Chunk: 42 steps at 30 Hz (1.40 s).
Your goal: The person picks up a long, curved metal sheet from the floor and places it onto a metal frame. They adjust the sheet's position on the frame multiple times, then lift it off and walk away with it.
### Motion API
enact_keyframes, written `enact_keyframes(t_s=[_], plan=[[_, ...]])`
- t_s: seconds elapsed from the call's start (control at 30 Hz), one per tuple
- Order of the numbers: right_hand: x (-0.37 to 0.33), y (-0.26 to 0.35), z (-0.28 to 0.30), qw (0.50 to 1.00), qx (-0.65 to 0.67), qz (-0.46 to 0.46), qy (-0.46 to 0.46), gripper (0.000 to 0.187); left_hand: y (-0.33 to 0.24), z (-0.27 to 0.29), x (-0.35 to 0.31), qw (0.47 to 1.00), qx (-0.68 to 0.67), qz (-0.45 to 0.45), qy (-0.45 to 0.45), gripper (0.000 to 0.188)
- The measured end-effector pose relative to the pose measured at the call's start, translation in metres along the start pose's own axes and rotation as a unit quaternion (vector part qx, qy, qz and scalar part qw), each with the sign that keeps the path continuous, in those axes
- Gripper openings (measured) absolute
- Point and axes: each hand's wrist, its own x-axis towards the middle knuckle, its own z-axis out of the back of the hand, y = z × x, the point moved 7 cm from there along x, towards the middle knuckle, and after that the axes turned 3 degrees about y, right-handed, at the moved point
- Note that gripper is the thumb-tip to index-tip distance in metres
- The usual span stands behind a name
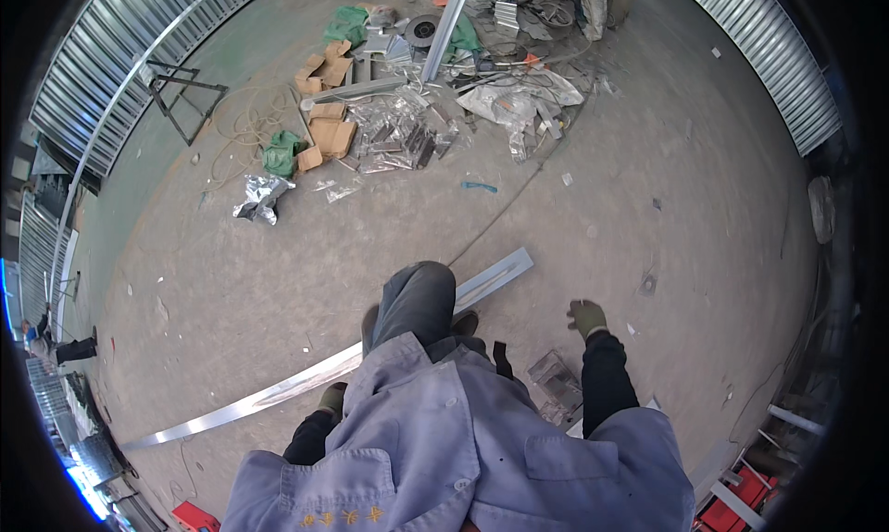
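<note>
My right hand [586, 318], in an olive-green glove, reaches out over the concrete floor with its fingers apart and nothing visible in it. My left hand [332, 398], gloved alike, is low beside my jacket, close to a long shiny metal strip [269, 395]; its fingers are mostly hidden, so whether it touches the strip cannot be made out. The strip runs across the floor from the lower left, passes behind my legs and comes out at the right, its end near my bent knee. A crumpled clear plastic wrapper [557, 380] lies between my body and right arm.
Ahead lies a scrap heap with cardboard [331, 132], clear film [394, 134], green bags [281, 152] and a metal profile [449, 27]. Crumpled foil [263, 199] is nearer. A black metal stand [185, 97] and corrugated sheets [83, 87] are left. Another person [65, 349] is far left.
</note>
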Motion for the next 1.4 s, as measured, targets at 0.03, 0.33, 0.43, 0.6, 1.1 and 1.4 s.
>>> enact_keyframes(t_s=[0.03,0.33,0.43,0.6,1.1,1.4], plan=[[-0.002,0.034,0.018,0.999,0.013,0.024,-0.032,0.047,-0.037,-0.008,0.0,0.999,-0.051,0.002,0.014,0.034],[0.083,0.207,0.002,0.998,-0.04,0.056,-0.003,0.043,-0.212,0.048,0.137,0.996,-0.073,0.037,-0.03,0.048],[0.132,0.231,0.007,0.999,-0.043,0.015,0.003,0.044,-0.265,0.078,0.203,0.998,-0.047,0.018,-0.022,0.051],[0.169,0.318,0.014,0.998,-0.035,-0.042,-0.01,0.042,-0.359,0.144,0.264,0.991,-0.133,0.01,0.001,0.053],[0.357,0.841,-0.018,0.908,-0.227,0.344,-0.076,0.045,-0.399,0.203,0.294,0.987,-0.09,0.056,-0.12,0.039],[0.575,1.158,0.042,0.895,-0.205,0.372,-0.138,0.049,-0.577,0.145,0.313,0.975,-0.123,0.175,-0.054,0.041]])
